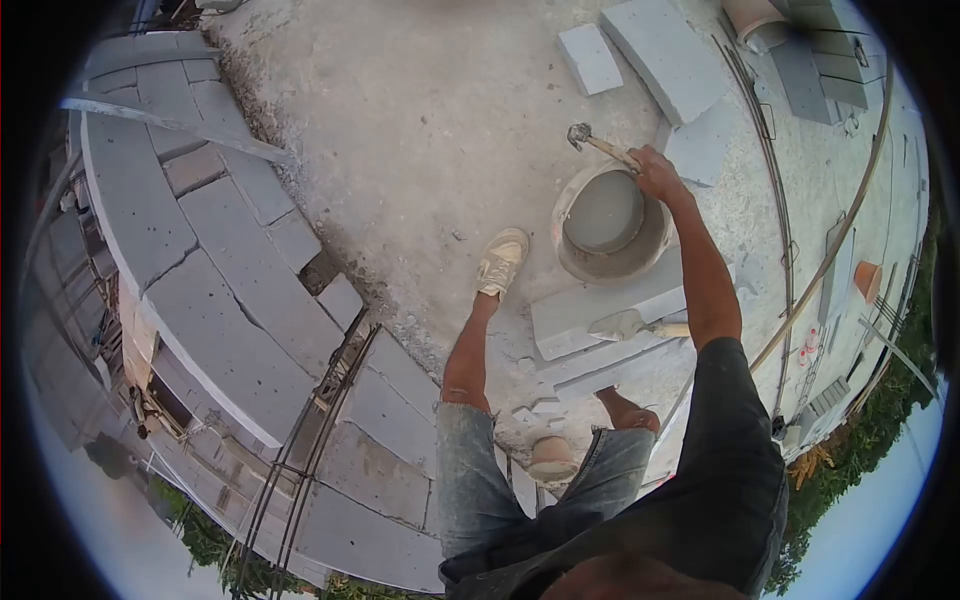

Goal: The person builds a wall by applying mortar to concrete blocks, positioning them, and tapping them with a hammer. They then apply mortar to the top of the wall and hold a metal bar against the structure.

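My right hand (660,174) is closed round the wooden handle of a hammer (590,138), above the upper right rim of a round bucket (612,270). The hammer's metal head points left, beyond the rim. Greyish liquid (604,208) lies inside the bucket. Below the bucket, a trowel (622,325) with a wooden handle rests on a grey block (560,322). My left hand is not in view.
A wall of grey blocks (250,260) curves along the left, with steel bars (322,410) upright against it. Large blocks (668,58) lie at the top right. Long rods (775,190) and a pole (838,240) run down the right side. My shoe (503,262) stands left of the bucket.
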The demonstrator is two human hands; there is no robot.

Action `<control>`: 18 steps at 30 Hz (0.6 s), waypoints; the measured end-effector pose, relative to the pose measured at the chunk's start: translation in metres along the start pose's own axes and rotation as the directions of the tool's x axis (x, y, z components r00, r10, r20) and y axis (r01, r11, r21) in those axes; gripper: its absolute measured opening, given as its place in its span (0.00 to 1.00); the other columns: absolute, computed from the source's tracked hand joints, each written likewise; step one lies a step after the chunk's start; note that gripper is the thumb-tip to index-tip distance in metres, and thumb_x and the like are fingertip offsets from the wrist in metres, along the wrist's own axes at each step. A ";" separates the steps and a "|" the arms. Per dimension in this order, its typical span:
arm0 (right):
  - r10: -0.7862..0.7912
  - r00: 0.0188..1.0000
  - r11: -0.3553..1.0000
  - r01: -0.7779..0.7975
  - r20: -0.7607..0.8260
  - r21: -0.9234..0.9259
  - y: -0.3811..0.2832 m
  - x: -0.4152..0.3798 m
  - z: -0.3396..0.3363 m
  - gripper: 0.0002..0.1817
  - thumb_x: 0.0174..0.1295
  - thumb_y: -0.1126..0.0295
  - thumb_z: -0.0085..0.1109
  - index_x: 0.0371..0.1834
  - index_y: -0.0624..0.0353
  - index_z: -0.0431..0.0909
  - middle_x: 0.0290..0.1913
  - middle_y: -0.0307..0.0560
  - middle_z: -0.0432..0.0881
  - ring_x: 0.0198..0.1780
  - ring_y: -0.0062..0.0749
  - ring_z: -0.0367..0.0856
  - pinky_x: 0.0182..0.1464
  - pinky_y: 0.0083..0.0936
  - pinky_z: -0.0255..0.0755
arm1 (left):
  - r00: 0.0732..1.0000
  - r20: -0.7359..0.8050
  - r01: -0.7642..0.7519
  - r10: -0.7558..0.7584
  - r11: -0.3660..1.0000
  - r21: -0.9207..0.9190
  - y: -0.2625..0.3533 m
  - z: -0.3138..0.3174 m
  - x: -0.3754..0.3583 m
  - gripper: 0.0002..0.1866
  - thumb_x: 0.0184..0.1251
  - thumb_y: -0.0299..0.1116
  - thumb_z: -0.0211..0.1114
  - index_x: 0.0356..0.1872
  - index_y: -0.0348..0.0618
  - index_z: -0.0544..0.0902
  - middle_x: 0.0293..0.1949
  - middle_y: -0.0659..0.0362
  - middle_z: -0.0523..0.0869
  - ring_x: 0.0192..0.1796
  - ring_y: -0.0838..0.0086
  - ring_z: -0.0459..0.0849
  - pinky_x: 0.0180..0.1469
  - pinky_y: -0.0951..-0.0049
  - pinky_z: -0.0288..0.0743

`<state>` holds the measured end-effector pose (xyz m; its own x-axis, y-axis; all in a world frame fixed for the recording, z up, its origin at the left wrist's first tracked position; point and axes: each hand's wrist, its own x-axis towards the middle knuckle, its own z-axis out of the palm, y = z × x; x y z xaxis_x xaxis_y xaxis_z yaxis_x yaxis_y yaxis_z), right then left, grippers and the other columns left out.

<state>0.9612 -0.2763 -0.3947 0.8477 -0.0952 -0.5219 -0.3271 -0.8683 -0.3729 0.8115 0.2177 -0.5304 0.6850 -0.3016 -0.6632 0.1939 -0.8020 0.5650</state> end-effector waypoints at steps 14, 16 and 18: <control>-0.234 0.893 0.972 0.205 0.384 0.115 -0.164 -0.086 -0.103 0.25 0.58 0.72 0.54 0.61 0.53 0.77 0.57 0.62 0.81 0.62 0.57 0.78 0.62 0.45 0.72 | 0.692 -0.504 0.262 -0.517 0.830 -0.492 0.181 -0.378 -0.377 0.26 0.77 0.40 0.56 0.71 0.42 0.70 0.65 0.47 0.80 0.66 0.51 0.78 0.68 0.53 0.71; -0.241 0.898 0.968 0.194 0.368 0.160 -0.195 -0.066 -0.145 0.25 0.57 0.73 0.53 0.61 0.54 0.77 0.57 0.61 0.81 0.61 0.57 0.78 0.62 0.45 0.71 | 0.568 -0.612 0.251 -0.550 0.824 -0.508 0.185 -0.420 -0.432 0.25 0.77 0.40 0.56 0.70 0.41 0.71 0.65 0.47 0.80 0.66 0.52 0.78 0.68 0.53 0.71; -0.269 0.903 0.958 0.216 0.335 0.186 -0.218 -0.040 -0.180 0.24 0.57 0.74 0.52 0.59 0.54 0.78 0.55 0.60 0.82 0.61 0.57 0.78 0.61 0.46 0.71 | 0.419 -0.709 0.236 -0.568 0.822 -0.519 0.184 -0.460 -0.478 0.25 0.77 0.40 0.56 0.70 0.41 0.71 0.65 0.47 0.80 0.66 0.52 0.78 0.68 0.53 0.71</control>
<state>1.0737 -0.1715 -0.1543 0.7139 0.3100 -0.6279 -0.2080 -0.7623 -0.6129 0.8423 0.4512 0.1165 0.6749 0.6939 -0.2510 0.6851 -0.4628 0.5625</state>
